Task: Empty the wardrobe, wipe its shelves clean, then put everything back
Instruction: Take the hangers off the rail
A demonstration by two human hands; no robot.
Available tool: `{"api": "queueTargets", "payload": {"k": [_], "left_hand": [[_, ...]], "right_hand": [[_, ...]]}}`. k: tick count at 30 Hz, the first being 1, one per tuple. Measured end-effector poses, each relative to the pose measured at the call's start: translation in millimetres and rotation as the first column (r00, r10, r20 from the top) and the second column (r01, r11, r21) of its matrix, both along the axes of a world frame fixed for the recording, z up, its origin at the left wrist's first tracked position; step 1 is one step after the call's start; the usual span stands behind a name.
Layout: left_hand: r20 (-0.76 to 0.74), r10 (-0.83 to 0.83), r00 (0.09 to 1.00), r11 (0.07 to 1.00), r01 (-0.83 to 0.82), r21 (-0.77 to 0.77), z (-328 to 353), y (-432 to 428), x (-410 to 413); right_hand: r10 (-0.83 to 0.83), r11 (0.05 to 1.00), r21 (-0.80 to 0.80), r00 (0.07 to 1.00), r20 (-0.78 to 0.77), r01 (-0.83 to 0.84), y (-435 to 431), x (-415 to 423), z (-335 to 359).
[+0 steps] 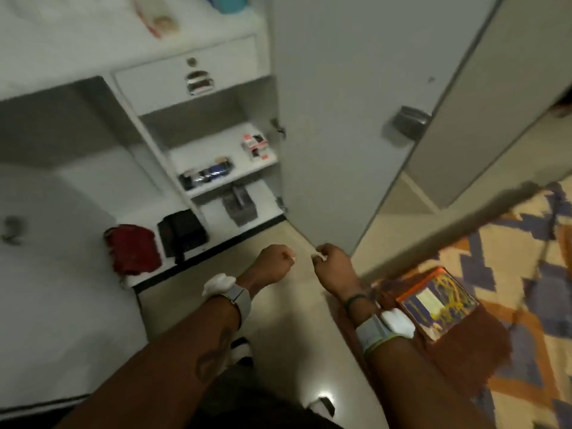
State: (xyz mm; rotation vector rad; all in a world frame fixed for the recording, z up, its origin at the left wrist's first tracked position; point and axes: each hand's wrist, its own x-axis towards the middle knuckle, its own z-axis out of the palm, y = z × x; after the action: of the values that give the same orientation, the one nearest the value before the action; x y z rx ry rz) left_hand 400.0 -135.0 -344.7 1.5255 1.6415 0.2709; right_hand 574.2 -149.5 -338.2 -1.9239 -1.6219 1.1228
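The white wardrobe [173,168] stands open in front of me, its right door [340,119] swung out. My left hand [272,263] is curled into a fist above the floor, and whether it holds anything is unclear. My right hand [332,264] is beside it with fingers curled, a small white scrap showing at the fingertips. A red bag [133,249] and a black folded item [182,232] lie on the bottom shelf. A grey item [240,207] sits to their right. Dark blue packets [205,174] and small red-and-white boxes [255,145] rest on the middle shelf.
A shut drawer [192,75] with a metal handle is above the middle shelf. The left door [55,274] hangs open at my left. A colourful box [439,305] lies on a patterned rug [510,274] at my right. Bare floor [294,335] lies between.
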Motion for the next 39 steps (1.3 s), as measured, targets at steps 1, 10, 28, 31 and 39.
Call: {"api": "queueTargets", "payload": {"k": [1,10,28,31,39], "left_hand": [[0.003,0.078,0.997,0.996,-0.078,0.034,14.2,-0.8,-34.9],[0.022,0.383,0.924,0.830,-0.354,0.430,164.7,62.7,-295.7],[-0.024,0.263,0.964,0.465,-0.105,0.879,541.1,297.4,-471.9],[-0.100,0.269,0.958,0.426,-0.026,0.904,592.3,351.9,-462.5],[-0.171,0.373,0.912,0.284,0.063,0.957,720.5,470.8,-442.5]], "right_hand": [[0.076,0.996,0.041,0.997,0.012,-0.077,14.2,-35.4,14.5],[0.363,0.845,0.418,0.932,0.011,-0.335,147.1,-306.9,164.5],[0.130,0.464,0.852,0.970,0.206,-0.243,373.6,-437.3,553.0],[0.066,0.387,0.887,0.968,0.244,-0.250,424.0,-422.6,603.5],[-0.117,0.189,0.954,0.959,0.257,-0.232,553.5,-377.6,746.7]]}}
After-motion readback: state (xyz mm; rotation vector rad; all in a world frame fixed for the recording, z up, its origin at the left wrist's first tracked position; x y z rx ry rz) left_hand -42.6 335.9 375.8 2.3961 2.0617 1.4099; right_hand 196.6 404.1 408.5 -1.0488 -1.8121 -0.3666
